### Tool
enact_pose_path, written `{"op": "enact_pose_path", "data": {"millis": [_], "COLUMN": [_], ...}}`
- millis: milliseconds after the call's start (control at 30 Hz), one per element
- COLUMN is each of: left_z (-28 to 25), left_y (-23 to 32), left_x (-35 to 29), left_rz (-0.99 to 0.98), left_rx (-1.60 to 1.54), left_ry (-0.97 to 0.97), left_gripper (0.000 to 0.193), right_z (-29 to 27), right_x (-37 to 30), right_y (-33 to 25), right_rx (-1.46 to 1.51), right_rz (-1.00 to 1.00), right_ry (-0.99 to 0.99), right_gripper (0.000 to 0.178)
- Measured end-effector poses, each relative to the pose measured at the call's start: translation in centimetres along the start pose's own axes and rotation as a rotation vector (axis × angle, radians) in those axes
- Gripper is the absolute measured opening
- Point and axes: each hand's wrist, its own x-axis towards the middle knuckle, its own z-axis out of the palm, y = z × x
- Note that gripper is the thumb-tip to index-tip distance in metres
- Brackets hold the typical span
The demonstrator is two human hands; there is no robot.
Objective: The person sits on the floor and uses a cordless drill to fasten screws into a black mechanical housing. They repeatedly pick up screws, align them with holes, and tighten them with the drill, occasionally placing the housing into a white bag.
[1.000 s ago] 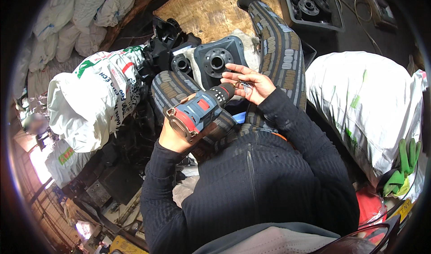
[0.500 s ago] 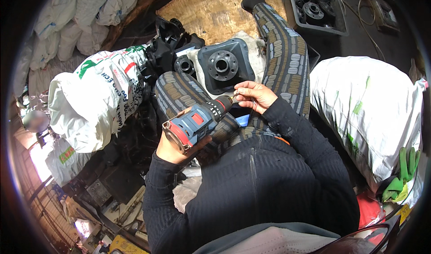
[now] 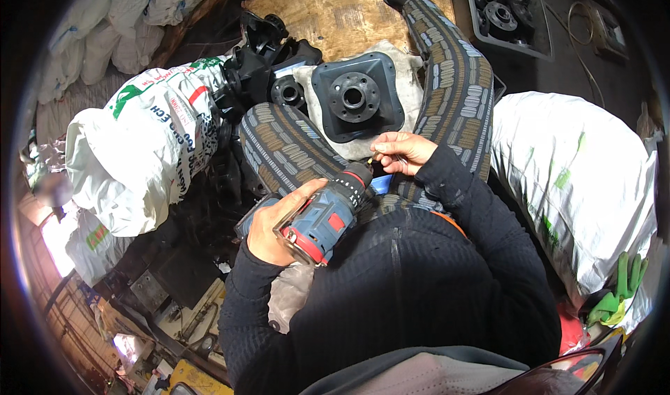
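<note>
My left hand (image 3: 271,233) is wrapped round the handle of a blue and black cordless drill (image 3: 319,222) with red trim. Its chuck points away from me and to the right. Close to the chuck's tip, my right hand (image 3: 403,151) is closed in a pinch on a thin, brass-coloured drill bit (image 3: 370,161). Whether the bit sits in the chuck, I cannot tell. Beyond both hands, a dark square-flanged hub part (image 3: 356,96) with a round bored centre lies on a pale cloth (image 3: 412,81) between my legs.
More dark parts (image 3: 262,70) are heaped left of the cloth, including a small round hub (image 3: 287,92). A grey bin (image 3: 546,39) of hubs stands at far right. Large white sacks flank me: a left sack (image 3: 132,158) and a right sack (image 3: 565,179), with green gloves (image 3: 621,290) beside it.
The drill has rolled in my left hand and moved slightly right and nearer my body. My right hand stays pinched by the chuck. The whole view has shifted a little.
</note>
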Motion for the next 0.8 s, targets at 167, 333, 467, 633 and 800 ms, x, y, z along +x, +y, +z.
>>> {"op": "enact_pose_path", "data": {"millis": [167, 333, 467, 633, 800], "left_z": [-0.1, 0.3, 0.9, 0.5, -1.5], "left_y": [-0.7, -0.9, -1.2, -1.5, -1.2], "left_x": [0.4, 0.0, 0.2, -0.3, 1.2], "left_rz": [0.086, 0.127, 0.182, 0.028, 0.101], "left_rx": [0.136, 0.279, 0.434, 0.027, 0.424], "left_ry": [0.023, 0.033, 0.05, 0.079, 0.125], "left_gripper": [0.057, 0.048, 0.044, 0.051, 0.039], "right_z": [1.2, 1.8, 0.7, 1.9, 0.5], "right_x": [0.2, 0.2, 1.4, 1.6, 3.7], "right_y": [-0.2, -0.1, 1.3, 1.2, -1.6], "right_rx": [-0.093, 0.057, 0.188, 0.075, -0.357], "right_rz": [-0.12, -0.129, -0.132, -0.124, -0.704], "right_ry": [0.043, 0.015, 0.0, 0.148, 0.709], "right_gripper": [0.019, 0.022, 0.02, 0.022, 0.026]}}
